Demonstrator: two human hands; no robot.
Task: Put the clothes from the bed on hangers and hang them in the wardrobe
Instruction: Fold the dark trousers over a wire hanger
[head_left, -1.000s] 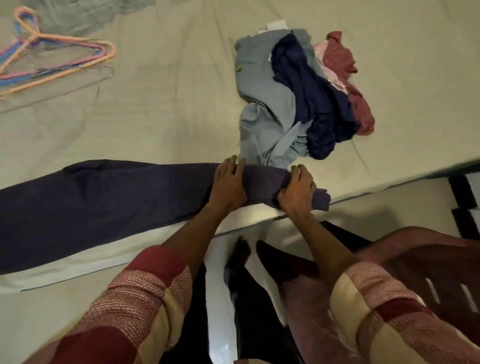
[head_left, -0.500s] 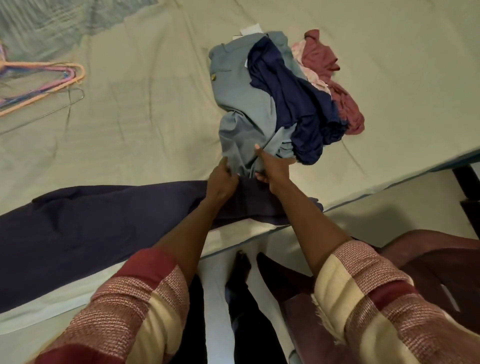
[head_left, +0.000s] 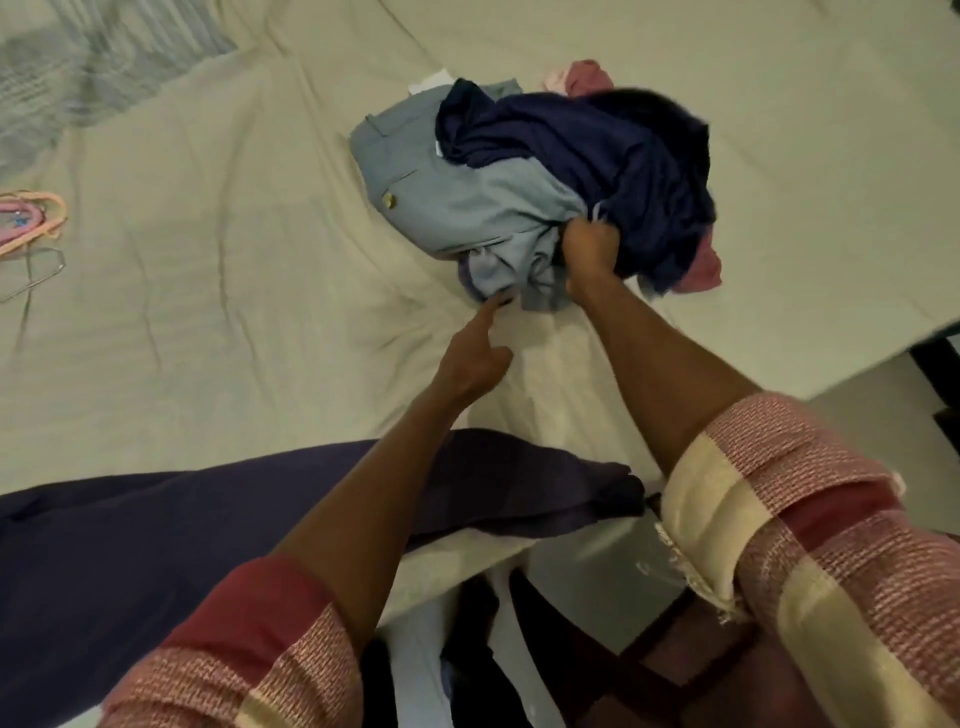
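Note:
A heap of clothes lies on the bed: grey-blue trousers (head_left: 457, 202), a navy garment (head_left: 613, 156) on top, and a pink-red one (head_left: 704, 262) underneath. My right hand (head_left: 589, 254) grips the heap where the grey-blue and navy cloth meet. My left hand (head_left: 475, 348) reaches toward the trousers' lower edge, its forefinger out and touching the cloth. Dark purple trousers (head_left: 171, 525) lie flat along the near edge of the bed, under my left forearm. Coloured hangers (head_left: 34, 221) and a wire hanger (head_left: 39, 273) lie at the far left.
The pale green bedsheet (head_left: 234, 260) covers the bed, whose edge runs on the right above the floor. A patterned grey cloth (head_left: 78, 67) lies at the top left. A dark red chair (head_left: 727, 665) stands near my legs.
Both hands left the purple trousers and moved up to the heap. My right hand has taken hold of it, and the navy garment has shifted to the right over the pink-red one.

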